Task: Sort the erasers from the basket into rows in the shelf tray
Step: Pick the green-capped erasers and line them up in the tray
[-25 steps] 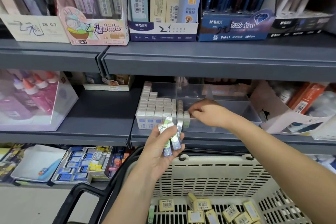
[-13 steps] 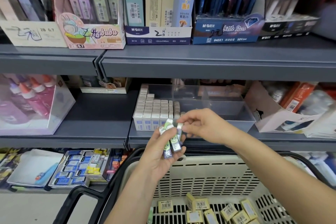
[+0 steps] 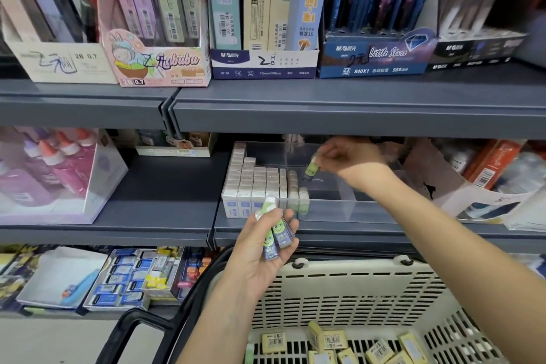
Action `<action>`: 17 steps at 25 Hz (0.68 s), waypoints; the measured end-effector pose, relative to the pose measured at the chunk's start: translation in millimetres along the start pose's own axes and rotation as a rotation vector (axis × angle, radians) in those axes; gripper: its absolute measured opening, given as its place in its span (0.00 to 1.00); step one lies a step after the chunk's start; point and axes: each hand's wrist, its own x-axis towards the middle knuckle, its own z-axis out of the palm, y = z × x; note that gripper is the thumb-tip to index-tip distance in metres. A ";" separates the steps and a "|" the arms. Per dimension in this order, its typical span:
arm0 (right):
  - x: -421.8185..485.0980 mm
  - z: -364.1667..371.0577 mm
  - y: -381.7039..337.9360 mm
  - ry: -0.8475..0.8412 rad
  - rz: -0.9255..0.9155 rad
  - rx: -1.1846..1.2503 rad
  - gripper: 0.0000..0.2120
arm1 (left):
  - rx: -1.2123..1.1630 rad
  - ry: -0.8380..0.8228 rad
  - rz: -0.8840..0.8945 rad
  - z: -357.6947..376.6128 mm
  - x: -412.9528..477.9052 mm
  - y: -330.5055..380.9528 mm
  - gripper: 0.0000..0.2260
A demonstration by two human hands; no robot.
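A green-faced eraser hangs pinched in the fingertips of the right hand, long axis near upright, over the clear shelf tray. Its slot appears to be just down and left, beside the short green-grey row that ends the packed white rows. The right hand is nearer that gap. The left hand, below the tray front, grips a fan of about three more green erasers, ends pointing up. In the cream basket lie roughly eight yellow-wrapped erasers; more may be out of frame.
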 end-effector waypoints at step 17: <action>-24.1 22.7 4.7 -0.114 -0.131 -0.148 0.06 | 0.027 -0.035 0.020 -0.6 3.1 -1.6 0.20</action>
